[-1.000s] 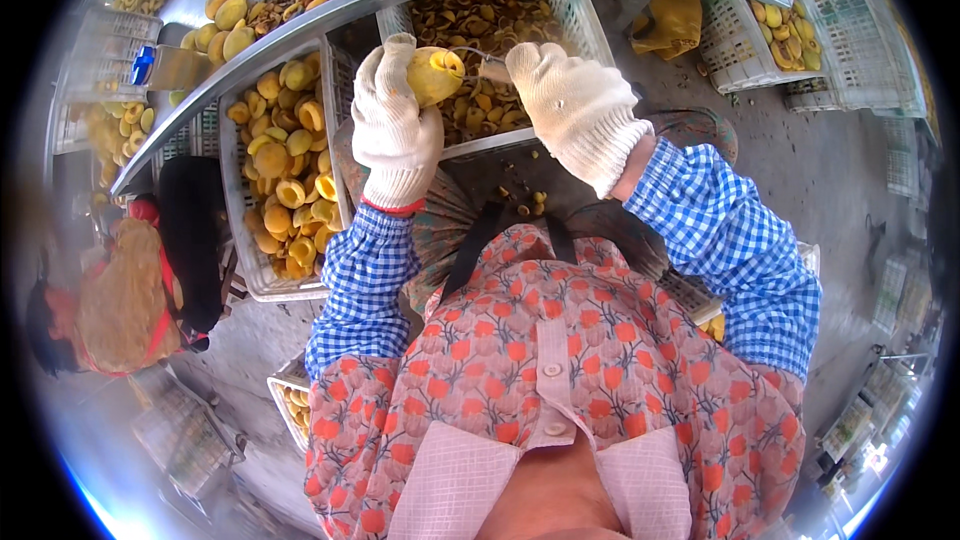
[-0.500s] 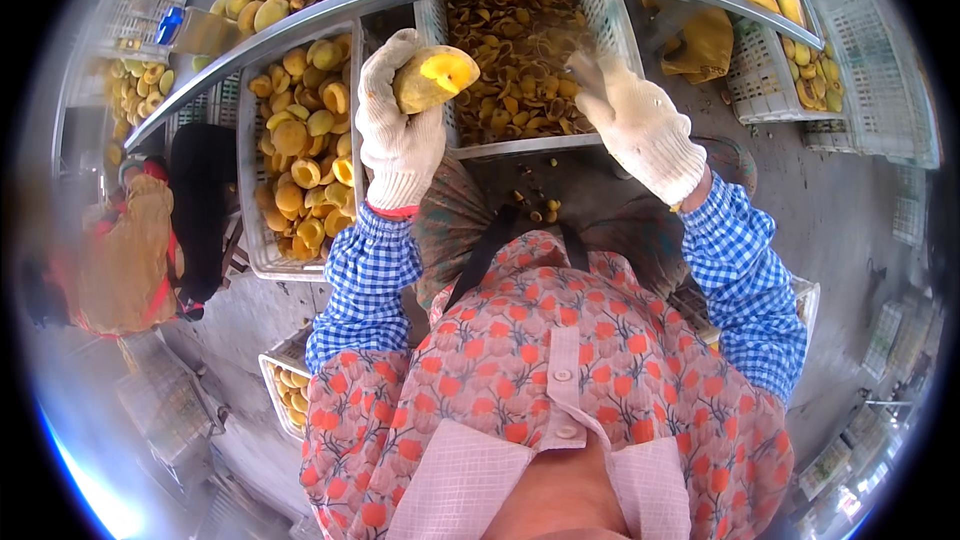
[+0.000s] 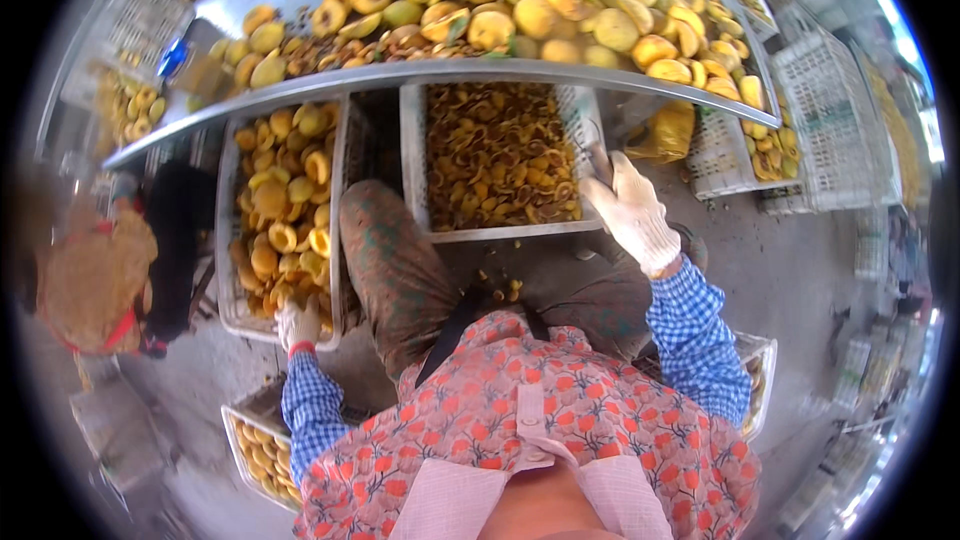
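My left hand [image 3: 297, 325], in a white glove, is down at the near rim of a white crate [image 3: 226, 270] filled with peeled yellow fruit halves [image 3: 280, 200]. No fruit shows in that hand; whether its fingers are closed is unclear. My right hand [image 3: 632, 212], also gloved, grips a small metal knife [image 3: 600, 162] beside the right wall of the middle crate [image 3: 500, 234], which holds brownish pits and peelings [image 3: 495, 155]. Whole yellow fruits [image 3: 560, 10] are heaped on the metal table [image 3: 450, 72] above both crates.
A person in a straw hat [image 3: 90, 280] crouches at the left. White crates [image 3: 830, 110] stand stacked at the right, next to a yellow bag [image 3: 670, 130]. More fruit crates sit by my left elbow [image 3: 255, 440] and right elbow [image 3: 757, 380]. My knees fill the space below the table.
My left hand has dropped from table height to the left crate's near rim, and the yellow fruit it held is gone from it. My right hand has lowered beside the middle crate.
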A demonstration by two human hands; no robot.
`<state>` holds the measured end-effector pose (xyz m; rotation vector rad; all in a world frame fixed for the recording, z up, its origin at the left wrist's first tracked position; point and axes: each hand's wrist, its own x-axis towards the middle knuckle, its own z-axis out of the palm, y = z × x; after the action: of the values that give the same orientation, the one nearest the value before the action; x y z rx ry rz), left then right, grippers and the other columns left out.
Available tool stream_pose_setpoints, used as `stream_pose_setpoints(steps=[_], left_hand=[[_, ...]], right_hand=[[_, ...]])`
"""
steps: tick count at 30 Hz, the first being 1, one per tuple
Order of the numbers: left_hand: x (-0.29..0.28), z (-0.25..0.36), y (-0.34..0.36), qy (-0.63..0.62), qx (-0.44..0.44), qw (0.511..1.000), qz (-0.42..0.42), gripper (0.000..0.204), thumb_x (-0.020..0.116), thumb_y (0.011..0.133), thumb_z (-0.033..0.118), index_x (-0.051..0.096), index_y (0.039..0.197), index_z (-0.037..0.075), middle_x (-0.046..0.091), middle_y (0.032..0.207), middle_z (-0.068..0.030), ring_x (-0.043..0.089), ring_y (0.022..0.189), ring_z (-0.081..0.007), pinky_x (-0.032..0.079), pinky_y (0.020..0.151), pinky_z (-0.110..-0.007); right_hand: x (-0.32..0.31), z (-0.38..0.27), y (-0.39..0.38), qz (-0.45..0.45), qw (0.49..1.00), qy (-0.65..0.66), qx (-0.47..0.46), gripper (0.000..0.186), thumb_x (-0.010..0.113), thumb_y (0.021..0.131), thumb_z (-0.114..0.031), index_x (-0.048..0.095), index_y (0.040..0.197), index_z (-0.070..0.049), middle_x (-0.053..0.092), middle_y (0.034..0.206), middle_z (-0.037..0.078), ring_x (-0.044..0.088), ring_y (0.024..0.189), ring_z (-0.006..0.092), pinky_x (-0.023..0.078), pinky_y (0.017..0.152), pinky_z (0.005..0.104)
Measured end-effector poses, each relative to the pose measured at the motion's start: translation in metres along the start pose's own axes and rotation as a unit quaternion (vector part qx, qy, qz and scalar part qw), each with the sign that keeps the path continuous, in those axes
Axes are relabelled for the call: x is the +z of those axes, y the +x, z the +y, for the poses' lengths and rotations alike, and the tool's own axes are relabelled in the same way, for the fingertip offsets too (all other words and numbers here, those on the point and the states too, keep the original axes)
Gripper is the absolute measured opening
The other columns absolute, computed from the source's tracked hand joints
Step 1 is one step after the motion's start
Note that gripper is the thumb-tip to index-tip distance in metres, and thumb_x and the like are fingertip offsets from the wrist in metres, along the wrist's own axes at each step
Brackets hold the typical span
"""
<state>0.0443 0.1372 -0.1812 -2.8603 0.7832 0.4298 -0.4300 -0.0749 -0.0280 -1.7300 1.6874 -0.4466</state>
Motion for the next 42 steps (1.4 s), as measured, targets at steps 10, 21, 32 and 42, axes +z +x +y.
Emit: stream_pose_setpoints(steps=[10, 21, 32, 42], left_hand=[[-0.108, 0.200, -0.026, -0.355, 0.337, 0.865, 0.111, 0.036, 0.060, 0.093, 0.021, 0.062, 0.125, 0.004, 0.060, 0.126, -0.0176, 0.058, 0.117, -0.0319, 0.045, 0.101, -0.039], [-0.167, 0.296, -0.098, -0.580, 0.410, 0.692, -0.129, 0.037, 0.051, 0.098, 0.010, 0.055, 0.133, -0.002, 0.062, 0.126, -0.0141, 0.058, 0.117, -0.0197, 0.045, 0.101, -0.030], [-0.164, 0.311, -0.144, -0.543, 0.536, 0.621, -0.178, 0.053, 0.068, 0.087, 0.032, 0.057, 0.133, 0.010, 0.065, 0.123, -0.0171, 0.062, 0.115, -0.0243, 0.047, 0.099, -0.035], [-0.129, 0.270, -0.172, -0.693, 0.366, 0.534, -0.318, 0.042, 0.059, 0.098, 0.029, 0.053, 0.133, 0.007, 0.060, 0.124, -0.0082, 0.056, 0.115, -0.0152, 0.044, 0.101, -0.029]], right_hand=[[-0.065, -0.033, 0.198, 0.232, 0.967, -0.053, -0.094, 0.061, 0.062, 0.086, -0.040, 0.052, 0.130, 0.001, 0.062, 0.122, 0.023, 0.062, 0.112, 0.0336, 0.047, 0.094, 0.0388], [-0.090, -0.060, 0.233, -0.013, 0.943, 0.328, -0.060, 0.044, 0.065, 0.091, -0.043, 0.062, 0.107, -0.002, 0.060, 0.073, 0.002, 0.057, 0.061, 0.0073, 0.051, 0.055, 0.0221], [-0.034, -0.080, 0.055, -0.222, 0.942, 0.253, 0.007, 0.063, 0.042, 0.095, -0.068, 0.064, 0.113, -0.011, 0.057, 0.073, -0.005, 0.043, 0.048, 0.0037, 0.028, 0.042, 0.0196], [0.028, -0.074, -0.005, -0.082, 0.882, 0.458, 0.068, 0.052, 0.057, 0.096, -0.051, 0.057, 0.124, -0.008, 0.060, 0.076, -0.003, 0.041, 0.045, 0.0015, 0.029, 0.041, 0.0157]])
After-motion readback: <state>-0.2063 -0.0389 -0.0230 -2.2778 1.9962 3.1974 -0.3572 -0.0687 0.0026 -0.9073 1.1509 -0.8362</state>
